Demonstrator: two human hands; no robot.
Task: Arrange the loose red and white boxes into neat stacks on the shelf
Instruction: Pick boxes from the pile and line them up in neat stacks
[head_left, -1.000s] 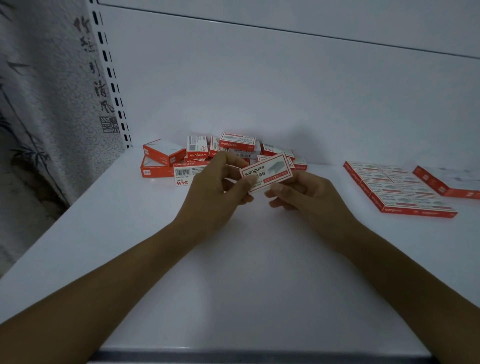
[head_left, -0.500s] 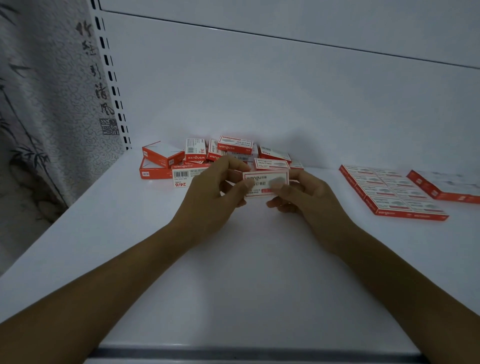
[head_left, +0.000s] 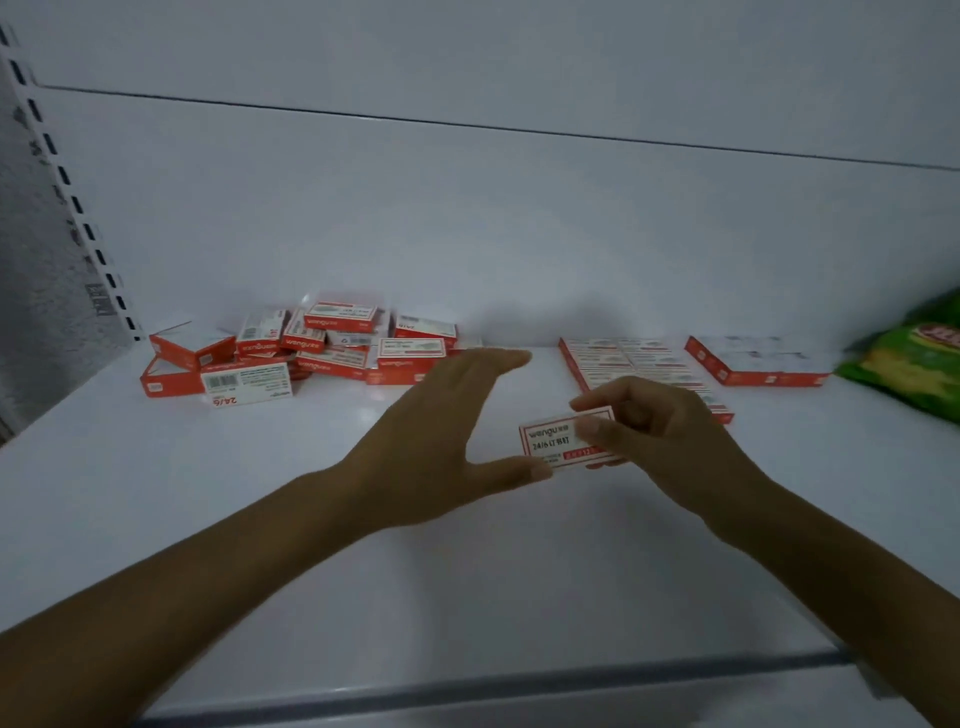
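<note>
My right hand (head_left: 657, 434) pinches one red and white box (head_left: 550, 439) by its right end, label up, just above the white shelf (head_left: 467, 561). My left hand (head_left: 441, 441) is spread wide to the left of it, fingers straight, thumb tip touching the box's lower left corner. A loose pile of the same boxes (head_left: 322, 345) lies at the back left of the shelf. A flat, orderly block of boxes (head_left: 631, 358) lies at the back right, partly hidden behind my right hand. A second flat group (head_left: 748, 361) lies further right.
A green snack bag (head_left: 914, 364) lies at the far right of the shelf. The white back panel (head_left: 493, 223) rises behind the boxes. A slotted upright (head_left: 67, 192) runs up the left side. The shelf's front edge (head_left: 467, 691) is near me.
The box has travelled to the right in my right hand, toward the orderly block. My left hand has let go of it and opened wide. The view has swung right.
</note>
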